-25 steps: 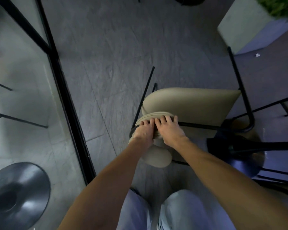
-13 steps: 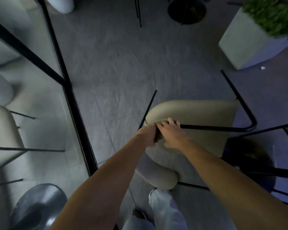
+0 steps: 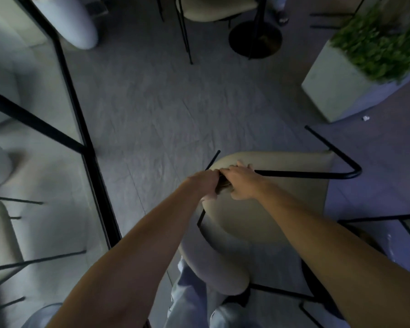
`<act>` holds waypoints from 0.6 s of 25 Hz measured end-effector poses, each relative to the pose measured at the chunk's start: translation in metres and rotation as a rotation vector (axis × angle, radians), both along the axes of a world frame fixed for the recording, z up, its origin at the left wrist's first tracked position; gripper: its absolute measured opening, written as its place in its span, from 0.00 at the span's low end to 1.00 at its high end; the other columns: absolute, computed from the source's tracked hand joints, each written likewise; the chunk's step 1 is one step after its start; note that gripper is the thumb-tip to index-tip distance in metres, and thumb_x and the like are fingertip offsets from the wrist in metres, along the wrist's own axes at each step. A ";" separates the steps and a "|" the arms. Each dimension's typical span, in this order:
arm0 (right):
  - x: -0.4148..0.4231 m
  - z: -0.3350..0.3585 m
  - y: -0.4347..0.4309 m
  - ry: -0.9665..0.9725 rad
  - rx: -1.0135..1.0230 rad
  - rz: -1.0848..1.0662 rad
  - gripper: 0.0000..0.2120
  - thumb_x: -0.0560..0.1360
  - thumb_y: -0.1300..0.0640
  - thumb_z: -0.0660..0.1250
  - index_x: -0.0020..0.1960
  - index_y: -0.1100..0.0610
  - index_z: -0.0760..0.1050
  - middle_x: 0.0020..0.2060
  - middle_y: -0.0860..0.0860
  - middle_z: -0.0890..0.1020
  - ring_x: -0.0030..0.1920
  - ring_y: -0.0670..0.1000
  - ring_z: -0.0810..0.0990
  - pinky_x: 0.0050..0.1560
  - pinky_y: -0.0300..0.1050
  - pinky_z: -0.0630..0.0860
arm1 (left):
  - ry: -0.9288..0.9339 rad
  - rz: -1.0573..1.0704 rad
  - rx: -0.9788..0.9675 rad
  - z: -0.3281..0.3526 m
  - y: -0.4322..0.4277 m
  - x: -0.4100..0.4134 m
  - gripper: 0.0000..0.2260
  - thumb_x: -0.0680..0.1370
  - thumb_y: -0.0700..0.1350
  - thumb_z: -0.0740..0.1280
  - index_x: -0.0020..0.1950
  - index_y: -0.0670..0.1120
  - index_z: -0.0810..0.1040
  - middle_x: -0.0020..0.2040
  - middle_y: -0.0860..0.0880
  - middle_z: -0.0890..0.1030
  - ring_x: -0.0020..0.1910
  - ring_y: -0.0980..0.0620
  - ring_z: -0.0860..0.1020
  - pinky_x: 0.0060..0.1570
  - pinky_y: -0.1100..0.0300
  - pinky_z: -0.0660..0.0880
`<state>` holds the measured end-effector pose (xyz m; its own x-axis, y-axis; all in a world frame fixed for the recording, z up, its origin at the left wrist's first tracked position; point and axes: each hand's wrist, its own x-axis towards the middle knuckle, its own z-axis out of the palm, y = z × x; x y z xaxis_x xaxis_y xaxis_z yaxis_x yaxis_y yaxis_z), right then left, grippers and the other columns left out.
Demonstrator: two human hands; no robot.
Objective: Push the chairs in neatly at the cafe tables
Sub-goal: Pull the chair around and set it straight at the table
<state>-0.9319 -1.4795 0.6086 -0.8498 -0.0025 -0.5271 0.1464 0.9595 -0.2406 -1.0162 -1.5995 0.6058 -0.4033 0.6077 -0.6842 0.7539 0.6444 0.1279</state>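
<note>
Both hands grip the same beige chair at one spot, on the rounded upper edge of its padded part. The left hand is closed over this edge, knuckles up, with the fingers curled under and hidden. The right hand lies just beside it, touching it; its fingers bend over the padding and reach to the black metal bar of the chair frame. Between the two hands a small dark fold of the padding shows. Both forearms are bare and stretched forward and down, coming together at the grip.

The chair is directly in front of the person, low in the middle of the view, and it looks tilted, but I cannot tell how its legs meet the floor. Its black frame bends round at the right side. Below the chair, the person's two legs in light trousers are seen.

One other beige chair stands at the top edge, next to one round black table base. One pale square planter with green leaves is at the upper right, well apart from the gripped chair, and one tiny white scrap lies on the grey floor near it. At the left runs one glass wall with black frames; pale shapes and thin dark lines show in it, too blurred to count.
</note>
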 end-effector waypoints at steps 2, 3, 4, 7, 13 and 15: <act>-0.026 0.011 0.031 0.011 -0.035 -0.048 0.26 0.71 0.59 0.67 0.68 0.53 0.70 0.57 0.52 0.76 0.61 0.57 0.68 0.58 0.57 0.66 | 0.019 -0.020 0.039 0.008 0.028 -0.028 0.20 0.72 0.45 0.70 0.62 0.44 0.72 0.47 0.47 0.78 0.41 0.47 0.78 0.36 0.57 0.73; -0.040 0.015 0.048 0.023 -0.050 -0.080 0.26 0.71 0.59 0.67 0.69 0.52 0.70 0.59 0.52 0.77 0.62 0.57 0.70 0.59 0.57 0.66 | 0.039 -0.035 0.062 0.009 0.045 -0.041 0.21 0.72 0.45 0.70 0.63 0.44 0.72 0.48 0.46 0.78 0.42 0.46 0.78 0.36 0.57 0.73; -0.054 0.018 0.064 0.031 -0.054 -0.102 0.27 0.70 0.60 0.68 0.68 0.51 0.71 0.61 0.51 0.77 0.62 0.57 0.71 0.59 0.56 0.68 | 0.050 -0.041 0.078 0.009 0.061 -0.053 0.22 0.72 0.45 0.69 0.65 0.43 0.71 0.50 0.45 0.79 0.45 0.45 0.80 0.38 0.57 0.74; -0.093 0.022 0.107 0.071 0.008 -0.149 0.27 0.69 0.62 0.69 0.67 0.49 0.74 0.61 0.52 0.80 0.59 0.57 0.77 0.58 0.53 0.74 | 0.114 -0.049 0.151 0.009 0.109 -0.087 0.20 0.76 0.43 0.67 0.67 0.41 0.71 0.59 0.42 0.80 0.56 0.42 0.80 0.50 0.52 0.77; -0.158 0.025 0.173 0.139 0.318 -0.280 0.28 0.72 0.59 0.71 0.70 0.52 0.69 0.66 0.52 0.74 0.68 0.56 0.70 0.70 0.54 0.65 | 0.250 -0.132 0.305 0.006 0.188 -0.148 0.26 0.80 0.43 0.67 0.73 0.41 0.60 0.62 0.42 0.77 0.55 0.42 0.81 0.46 0.50 0.78; -0.174 0.018 0.188 0.149 0.319 -0.340 0.27 0.72 0.59 0.71 0.69 0.54 0.68 0.66 0.53 0.73 0.68 0.57 0.69 0.69 0.56 0.64 | 0.298 -0.171 0.284 0.002 0.208 -0.164 0.28 0.79 0.43 0.68 0.74 0.41 0.57 0.61 0.43 0.75 0.52 0.43 0.82 0.42 0.51 0.78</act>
